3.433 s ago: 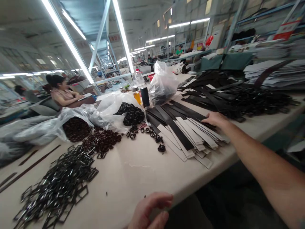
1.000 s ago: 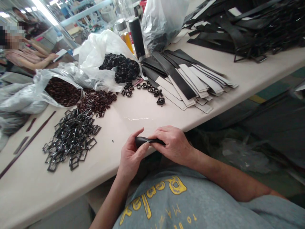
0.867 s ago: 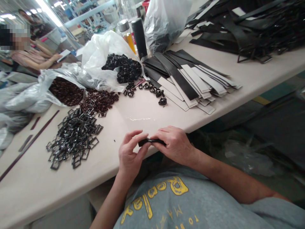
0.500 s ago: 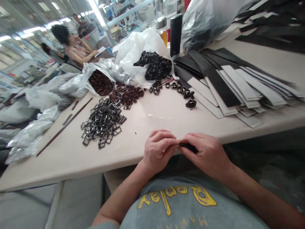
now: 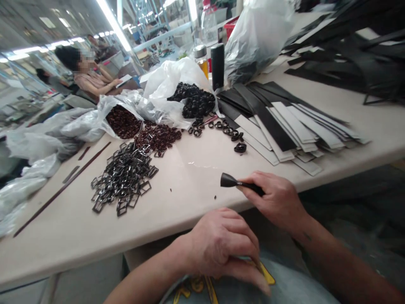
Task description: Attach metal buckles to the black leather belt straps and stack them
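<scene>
Left hand (image 5: 218, 247) now off the black piece (image 5: 228, 180), your grip half-open | right hand (image 5: 280, 200) alone grips it, flared end over desk (image 5: 190, 202)

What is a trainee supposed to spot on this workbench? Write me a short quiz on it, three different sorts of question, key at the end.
1. True or false: the right hand, not the left hand, holds the black strip with a flared end.

2. Multiple choice: what shape are the open frames in the pile of shiny dark frames?
A. Round
B. Rectangular
C. Triangular

3. Fill in the blank: beside the tall black cylindrical bottle stands a clear, silver-lidded container with ____ liquid inside.

Key: 1. True; 2. B; 3. amber
</scene>
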Demonstrator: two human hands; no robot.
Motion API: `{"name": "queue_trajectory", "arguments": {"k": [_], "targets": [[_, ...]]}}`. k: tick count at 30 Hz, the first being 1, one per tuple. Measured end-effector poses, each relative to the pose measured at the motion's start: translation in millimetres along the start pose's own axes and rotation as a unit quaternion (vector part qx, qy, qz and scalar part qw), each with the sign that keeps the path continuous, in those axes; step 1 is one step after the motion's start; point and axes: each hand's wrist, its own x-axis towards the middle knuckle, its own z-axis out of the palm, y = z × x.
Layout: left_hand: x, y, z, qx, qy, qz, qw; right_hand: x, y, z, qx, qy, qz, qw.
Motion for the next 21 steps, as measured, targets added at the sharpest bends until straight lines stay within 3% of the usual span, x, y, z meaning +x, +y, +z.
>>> {"name": "queue_trajectory", "arguments": {"k": [5,9,13,18,21], "targets": [[12.1,-30.1,-28.2,0.0,-0.002,-0.114,0.994,-2.9,32.6,-27.9,-0.07,0.075,0.086,0.991],[45.0,-71.2,-45.5,0.094,0.063,-0.171,0.979,-9.6,46.9,-33.7,-0.083,0.092,0.126,0.984],[85.6,-114.7,-42.7,0.164,0.115,-0.208,0.957,-13.6,52.8,-31.2,-0.073,0.103,0.142,0.982],[117.6,-148.8,-34.0,0.288,0.055,-0.236,0.927,-16.9,58.1,-27.0,-0.052,0.097,0.158,0.981],[122.1,-157.5,-33.3,0.289,0.061,-0.246,0.923,-17.1,60.6,-25.1,-0.041,0.097,0.167,0.98]]}}
